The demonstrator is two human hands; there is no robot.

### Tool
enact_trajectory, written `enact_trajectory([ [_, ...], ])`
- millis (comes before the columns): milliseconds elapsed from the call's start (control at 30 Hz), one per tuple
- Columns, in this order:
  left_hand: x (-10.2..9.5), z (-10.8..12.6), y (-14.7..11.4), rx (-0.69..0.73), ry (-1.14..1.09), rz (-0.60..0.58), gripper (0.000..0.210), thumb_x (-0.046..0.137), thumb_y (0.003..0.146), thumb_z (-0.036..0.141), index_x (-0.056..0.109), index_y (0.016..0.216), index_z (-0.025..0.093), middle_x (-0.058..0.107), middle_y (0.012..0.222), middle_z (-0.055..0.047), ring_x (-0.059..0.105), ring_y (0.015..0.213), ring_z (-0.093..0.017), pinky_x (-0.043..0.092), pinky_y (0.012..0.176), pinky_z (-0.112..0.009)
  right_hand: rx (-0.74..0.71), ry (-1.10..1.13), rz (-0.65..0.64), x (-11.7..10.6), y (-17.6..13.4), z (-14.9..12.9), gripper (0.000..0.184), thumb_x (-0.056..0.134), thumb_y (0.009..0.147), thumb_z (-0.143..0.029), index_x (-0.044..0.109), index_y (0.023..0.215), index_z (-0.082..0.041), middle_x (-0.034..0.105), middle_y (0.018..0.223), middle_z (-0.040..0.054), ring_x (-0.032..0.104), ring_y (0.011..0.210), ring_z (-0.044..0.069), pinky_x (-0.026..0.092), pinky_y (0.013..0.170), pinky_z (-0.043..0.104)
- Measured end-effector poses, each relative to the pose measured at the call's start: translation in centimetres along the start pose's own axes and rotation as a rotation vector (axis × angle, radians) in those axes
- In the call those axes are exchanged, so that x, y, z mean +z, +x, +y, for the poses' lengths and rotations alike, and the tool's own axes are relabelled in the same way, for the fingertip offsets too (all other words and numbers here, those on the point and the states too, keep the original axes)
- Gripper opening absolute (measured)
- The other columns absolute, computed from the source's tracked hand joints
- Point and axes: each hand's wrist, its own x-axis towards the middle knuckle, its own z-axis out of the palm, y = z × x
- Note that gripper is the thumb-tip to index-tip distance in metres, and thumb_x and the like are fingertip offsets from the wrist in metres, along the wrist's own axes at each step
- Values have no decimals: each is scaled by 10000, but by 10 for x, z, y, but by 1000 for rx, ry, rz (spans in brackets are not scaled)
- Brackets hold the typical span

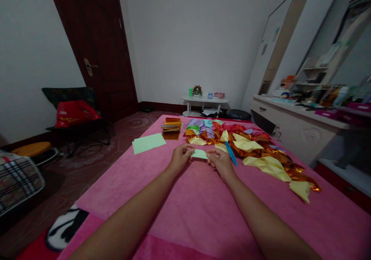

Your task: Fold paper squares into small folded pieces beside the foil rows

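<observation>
A small pale green piece of paper (199, 154) is stretched between my two hands, just above the pink cloth. My left hand (182, 155) pinches its left end, and my right hand (219, 160) pinches the right end. Close beside my right hand lies a slim blue tool (231, 153), its exact kind unclear. Flat pale green sheets (149, 142) rest to the left of my left hand. Behind them is a stack of shiny gold-brown foil sheets (171, 130).
Crumpled and folded yellow paper (268, 165), orange foil (294, 171) and purple pieces (206, 127) spread across the right side of the pink-covered table (185, 213). A white dresser (298, 117) stands on the right. At the far wall is a small white table (204, 99).
</observation>
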Motion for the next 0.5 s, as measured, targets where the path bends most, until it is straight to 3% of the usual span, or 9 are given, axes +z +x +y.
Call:
enact_trajectory([
  [133, -1, 5, -3, -11, -51, -57, 351, 673, 720, 337, 715, 959, 83, 706, 748, -80, 595, 593, -136, 449, 541, -230, 15, 32, 1, -3, 2, 1, 283, 631, 711, -367, 609, 871, -134, 559, 510, -43, 394, 352, 54, 303, 324, 155],
  [300, -2, 8, -3, -26, -43, -38, 365, 711, 688, 295, 722, 980, 77, 726, 772, -104, 626, 662, -173, 474, 569, -247, 17, 40, -12, -3, 0, -2, 302, 623, 719, -406, 612, 851, -134, 549, 515, -47, 395, 354, 53, 317, 332, 164],
  [500, -3, 4, -2, -14, -31, -46, 333, 698, 697, 272, 726, 980, 97, 735, 859, -106, 647, 742, -194, 500, 632, -266, -1, -36, -48, 3, -4, -5, 378, 688, 663, -334, 614, 979, -142, 578, 562, -51, 447, 382, 61, 344, 355, 165],
])
